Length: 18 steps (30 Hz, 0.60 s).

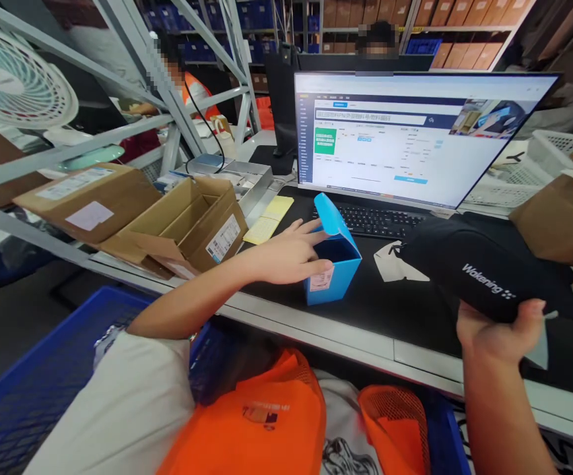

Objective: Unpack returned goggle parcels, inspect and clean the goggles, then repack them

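Note:
My left hand [291,256] is at the left side of a small blue cardboard box [338,280], gripping it. The thumb lies by the white label on the front, and the fingers reach toward the raised lid flap. The box stands upright on the black desk mat with its top open; its inside is dark. My right hand [499,333] holds a black soft pouch [479,264] printed "Wakening" from below, off to the right. A white drawstring tip shows beside the thumb. Between box and pouch lies a crumpled white paper piece [399,264].
A monitor [415,145] and keyboard [375,221] stand behind the box. Left are yellow slips [269,219], an open carton [192,221] and a metal rack post. A brown carton [564,214] and white baskets sit right. Co-workers are beyond.

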{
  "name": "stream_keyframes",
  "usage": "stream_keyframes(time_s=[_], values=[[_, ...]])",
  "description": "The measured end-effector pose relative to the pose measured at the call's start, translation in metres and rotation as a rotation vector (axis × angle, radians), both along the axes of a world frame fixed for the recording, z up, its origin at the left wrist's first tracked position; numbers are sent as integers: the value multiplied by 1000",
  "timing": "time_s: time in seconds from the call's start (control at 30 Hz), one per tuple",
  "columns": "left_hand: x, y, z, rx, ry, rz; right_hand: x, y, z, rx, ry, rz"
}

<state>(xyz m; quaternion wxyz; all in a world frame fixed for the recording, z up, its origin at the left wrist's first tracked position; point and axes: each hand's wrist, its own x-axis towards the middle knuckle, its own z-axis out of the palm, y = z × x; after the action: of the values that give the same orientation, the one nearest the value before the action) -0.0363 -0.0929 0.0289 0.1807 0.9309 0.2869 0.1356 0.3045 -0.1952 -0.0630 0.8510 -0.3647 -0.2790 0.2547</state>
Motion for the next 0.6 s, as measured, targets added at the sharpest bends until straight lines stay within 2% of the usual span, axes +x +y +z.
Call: stream_keyframes(time_s=[0.17, 0.27, 0.33, 0.4, 0.5, 0.6], values=[[-4, 0, 0, -85, -2, 105, -15, 1, 7, 19, -7, 19], [-5, -8, -6, -103, -148, 186, -28, -6, 20, 28, -63, 34], [-3, -13, -13, -28, -282, 199, -37, -15, 28, 12, -90, 47], [3, -16, -21, 117, -385, 212, -46, -25, 32, -10, -90, 53], [17, -18, -33, 304, -442, 240, -62, -41, 38, -55, -49, 82], [37, -19, -41, 204, -467, 206, -86, -47, 52, -94, 28, 218]])
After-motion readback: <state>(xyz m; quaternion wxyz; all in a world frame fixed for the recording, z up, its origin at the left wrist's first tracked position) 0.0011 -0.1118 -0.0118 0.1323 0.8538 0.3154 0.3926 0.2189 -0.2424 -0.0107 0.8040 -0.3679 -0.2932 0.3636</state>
